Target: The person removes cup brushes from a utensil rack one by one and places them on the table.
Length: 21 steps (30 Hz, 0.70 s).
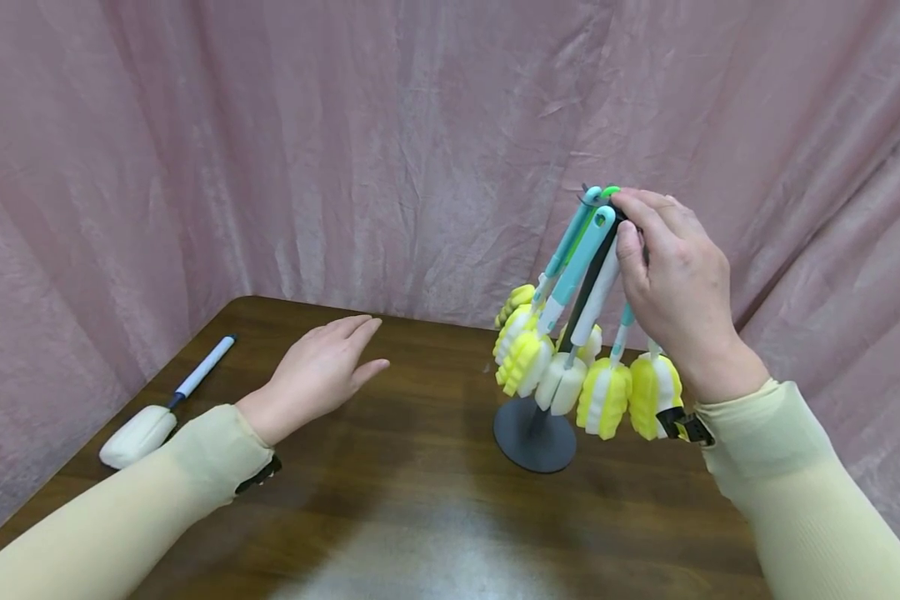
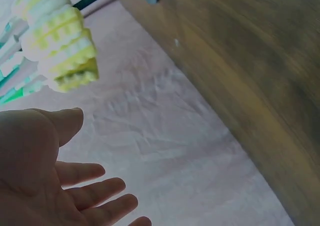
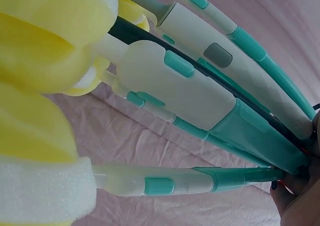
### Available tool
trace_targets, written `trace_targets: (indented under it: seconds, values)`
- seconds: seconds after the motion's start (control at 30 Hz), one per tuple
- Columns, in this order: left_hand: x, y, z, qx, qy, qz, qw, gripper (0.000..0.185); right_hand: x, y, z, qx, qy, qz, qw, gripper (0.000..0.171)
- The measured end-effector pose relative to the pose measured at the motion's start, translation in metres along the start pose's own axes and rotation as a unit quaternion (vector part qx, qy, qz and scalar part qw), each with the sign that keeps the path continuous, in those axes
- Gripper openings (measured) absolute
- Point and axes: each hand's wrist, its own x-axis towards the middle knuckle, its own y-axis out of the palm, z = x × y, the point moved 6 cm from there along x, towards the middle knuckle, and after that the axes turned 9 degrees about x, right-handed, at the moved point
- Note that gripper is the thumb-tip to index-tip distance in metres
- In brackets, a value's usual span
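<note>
A dark stand on the table carries several hanging sponge bottle brushes with yellow-and-white or white heads. My right hand is at the stand's top, thumb and fingers pinching the handle end of a bottle brush; the palm hides part of that brush in the head view. Teal and white handles converge at the fingertips in the right wrist view. Held over the table's middle, my left hand is empty, its fingers extended and thumb apart. The left wrist view shows its palm and the yellow-white heads beyond.
A white sponge brush with a pale blue handle lies on the left of the brown wooden table. Pink curtain hangs right behind the table's back edge.
</note>
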Motion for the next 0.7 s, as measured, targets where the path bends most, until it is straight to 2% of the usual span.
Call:
trace_targets:
  seconds: [0.37,0.7]
  values:
    - [0.005,-0.011,-0.017,-0.018,0.016,-0.026,0.9994,0.065,0.003,0.001,0.002,-0.002,-0.006,0.0,1.0,0.042]
    - [0.008,-0.012,-0.027,-0.05,0.015,-0.023,0.9983,0.066,0.002,0.001,0.001,-0.002,-0.001,0.0,1.0,0.042]
